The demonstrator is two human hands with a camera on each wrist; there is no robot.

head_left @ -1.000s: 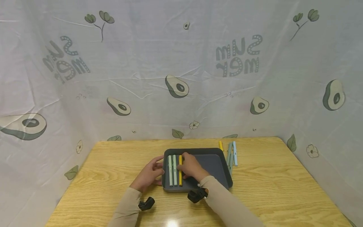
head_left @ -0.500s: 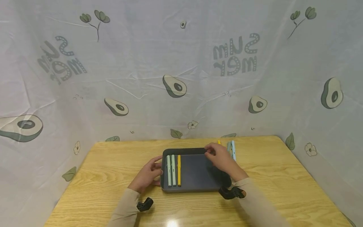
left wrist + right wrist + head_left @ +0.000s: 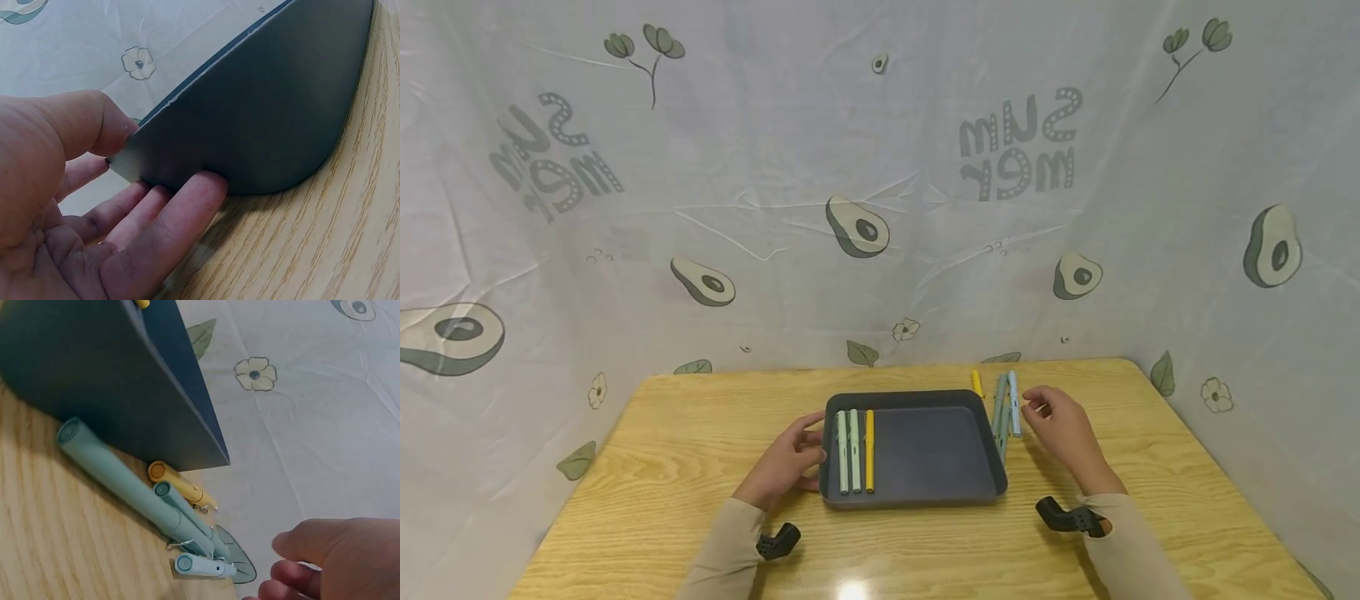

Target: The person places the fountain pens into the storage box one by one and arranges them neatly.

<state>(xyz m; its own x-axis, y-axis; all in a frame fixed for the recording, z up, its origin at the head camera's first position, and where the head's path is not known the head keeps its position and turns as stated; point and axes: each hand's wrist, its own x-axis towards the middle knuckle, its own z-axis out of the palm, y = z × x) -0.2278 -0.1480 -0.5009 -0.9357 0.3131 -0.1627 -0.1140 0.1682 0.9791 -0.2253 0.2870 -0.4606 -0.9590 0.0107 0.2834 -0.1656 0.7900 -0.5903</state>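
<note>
Right hand (image 3: 1066, 429) has moved near green pens (image 3: 1004, 431) the tray (image 3: 928, 454) seemingly partly hides.

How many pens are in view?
7. In the dark grey rectangular tray: two pale green pens, one yellow pen. On the wooden table: another yellow pen beyond the tray's right corner; two grey-green pens, one light blue pen to its right. Others could be hidden.
</note>
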